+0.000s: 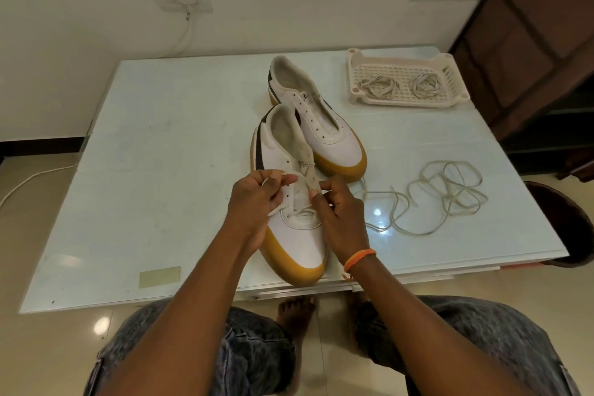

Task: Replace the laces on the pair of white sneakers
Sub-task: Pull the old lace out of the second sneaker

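Observation:
Two white sneakers with tan soles lie on the glass table (154,190). The near sneaker (297,235) points toward me, with a white lace (303,212) threaded through its lowest eyelets. My left hand (257,199) pinches one end of that lace at the shoe's left side. My right hand (340,215) pinches the other part of the lace at the right eyelet row. The far sneaker (318,119) has bare eyelets. A loose lace (446,196) lies tangled on the table to the right.
A cream plastic tray (450,64) at the back right holds two bundled laces (379,87). A dark round stool (572,225) stands off the table's right edge. A wall socket with a white cable is behind. My knees and bare feet are below the table's front edge.

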Available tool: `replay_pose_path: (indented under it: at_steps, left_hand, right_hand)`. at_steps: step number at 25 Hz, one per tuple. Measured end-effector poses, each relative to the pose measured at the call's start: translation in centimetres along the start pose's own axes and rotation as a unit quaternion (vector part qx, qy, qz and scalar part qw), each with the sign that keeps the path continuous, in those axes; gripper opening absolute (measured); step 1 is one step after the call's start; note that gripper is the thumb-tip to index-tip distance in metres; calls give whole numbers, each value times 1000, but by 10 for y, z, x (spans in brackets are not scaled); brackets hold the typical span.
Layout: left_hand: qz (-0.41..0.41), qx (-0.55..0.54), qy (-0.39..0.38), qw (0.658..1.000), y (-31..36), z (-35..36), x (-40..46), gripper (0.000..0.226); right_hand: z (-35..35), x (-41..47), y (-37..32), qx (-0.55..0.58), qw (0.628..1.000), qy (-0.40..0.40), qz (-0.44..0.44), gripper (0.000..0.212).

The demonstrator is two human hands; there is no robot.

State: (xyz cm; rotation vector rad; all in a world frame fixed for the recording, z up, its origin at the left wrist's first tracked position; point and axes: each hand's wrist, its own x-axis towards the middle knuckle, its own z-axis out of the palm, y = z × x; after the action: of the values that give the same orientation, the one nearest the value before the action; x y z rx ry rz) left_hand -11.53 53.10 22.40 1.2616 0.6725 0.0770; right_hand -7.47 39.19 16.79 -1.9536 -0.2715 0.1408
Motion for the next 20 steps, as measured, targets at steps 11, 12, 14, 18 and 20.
replay_pose_path:
  at_steps: [11, 12, 14, 18, 20]
  left_hand:
    - [227, 614, 128, 745, 31, -12, -3, 50]
    - [258, 648, 102, 710, 28, -9, -2, 41]
    - [259, 699, 39, 666, 23, -4, 3, 24]
    - [229, 711, 13, 665, 21, 3, 9, 16]
    - [226, 683, 37, 693, 29, 1, 4, 10]
  right_hand:
    - [-33, 38, -47, -265, 962, 11, -60, 31]
    - [-37, 37, -45, -277, 960, 16, -48, 28]
    - [-36, 19, -38, -266, 963, -28, -16, 29]
    - [-15, -17, -34, -261, 960, -101, 28, 41]
    - [-11, -17, -33, -279, 957, -79, 21, 40]
